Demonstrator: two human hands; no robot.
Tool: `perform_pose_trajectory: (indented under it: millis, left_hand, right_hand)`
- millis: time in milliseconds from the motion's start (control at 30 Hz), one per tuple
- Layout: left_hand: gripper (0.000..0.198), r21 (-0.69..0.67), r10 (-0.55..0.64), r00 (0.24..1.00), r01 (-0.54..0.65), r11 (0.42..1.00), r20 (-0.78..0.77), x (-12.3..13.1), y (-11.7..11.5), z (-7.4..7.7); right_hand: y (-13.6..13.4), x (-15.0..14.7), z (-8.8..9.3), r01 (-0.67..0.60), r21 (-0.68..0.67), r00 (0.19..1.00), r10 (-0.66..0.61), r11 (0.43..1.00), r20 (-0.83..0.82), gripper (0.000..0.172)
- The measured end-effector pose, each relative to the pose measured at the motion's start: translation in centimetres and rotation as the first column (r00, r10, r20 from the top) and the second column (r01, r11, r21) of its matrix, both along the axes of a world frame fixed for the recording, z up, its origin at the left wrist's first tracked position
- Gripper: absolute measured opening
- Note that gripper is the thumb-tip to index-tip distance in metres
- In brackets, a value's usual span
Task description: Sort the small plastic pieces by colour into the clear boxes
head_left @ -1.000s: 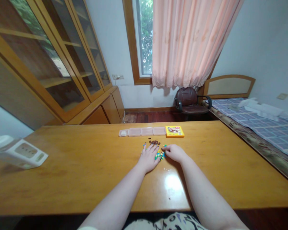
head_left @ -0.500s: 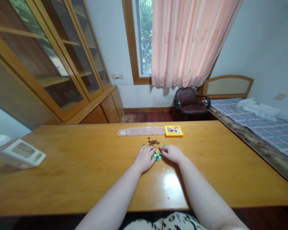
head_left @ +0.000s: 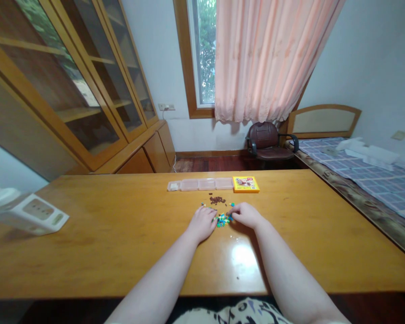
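A small heap of coloured toy bricks (head_left: 222, 220), blue, green, yellow and white, lies on the table between my hands. My left hand (head_left: 202, 221) rests flat at the heap's left side, fingers stretched out and apart from one another. At the heap's right edge, my right hand (head_left: 245, 215) has its fingers bent and fingertips brought together. Whatever those fingertips hold is too small to make out. Just beyond both hands is a pile of brown bricks (head_left: 218, 200). A few loose coloured bricks (head_left: 232, 204) sit near the right fingers.
A row of clear plastic compartments (head_left: 206, 184) and a yellow box (head_left: 246, 184) stand toward the far edge of the wooden table (head_left: 121, 252). At the left is a white appliance (head_left: 37, 215). A chair (head_left: 268, 141) and a bed (head_left: 364, 166) are beyond the table.
My right fingers have shifted slightly right, apart from my left hand, uncovering more of the coloured heap. A loose brown brick now shows beside the brown pile. The view has moved slightly.
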State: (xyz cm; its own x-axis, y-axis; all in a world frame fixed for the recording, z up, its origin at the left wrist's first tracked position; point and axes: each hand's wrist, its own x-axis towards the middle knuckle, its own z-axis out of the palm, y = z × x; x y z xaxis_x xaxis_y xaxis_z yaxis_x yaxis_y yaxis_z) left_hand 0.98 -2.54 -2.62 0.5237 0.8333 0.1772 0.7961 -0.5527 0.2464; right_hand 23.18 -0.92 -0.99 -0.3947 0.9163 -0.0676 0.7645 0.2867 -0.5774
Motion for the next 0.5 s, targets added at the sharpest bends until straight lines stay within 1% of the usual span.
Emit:
perform_pose_trajectory:
  millis: [67, 200, 267, 367, 500]
  left_hand:
    - [0.033, 0.021, 0.008, 1.0, -0.008, 1.0, 0.022, 0.0, -0.1, 0.1]
    - [0.035, 0.038, -0.079, 0.997, 0.078, 0.996, 0.015, 0.1, -0.3, 0.0]
    - [0.034, 0.04, -0.096, 0.995, 0.096, 0.995, -0.005, 0.2, -0.3, -0.1]
    - [0.035, 0.041, -0.067, 0.997, 0.068, 0.997, -0.027, 0.2, -0.1, -0.6]
    - [0.039, 0.049, 0.022, 0.998, -0.02, 0.999, -0.053, 0.0, 0.3, -0.9]
  right_hand:
    - [0.0, -0.2, -0.1, -0.024, 0.012, 1.0, 0.024, 1.0, 0.018, 0.031]
    - [0.1, -0.7, -0.5, -0.024, 0.043, 0.998, 0.022, 0.999, 0.054, 0.034]
    - [0.1, -1.0, -0.6, -0.007, 0.059, 0.997, 0.003, 0.998, 0.073, 0.038]
    - [0.1, -1.2, -0.5, 0.027, 0.068, 0.995, -0.033, 0.997, 0.09, 0.041]
    - [0.0, -1.1, 0.0, 0.092, 0.048, 0.991, -0.096, 0.995, 0.096, 0.039]
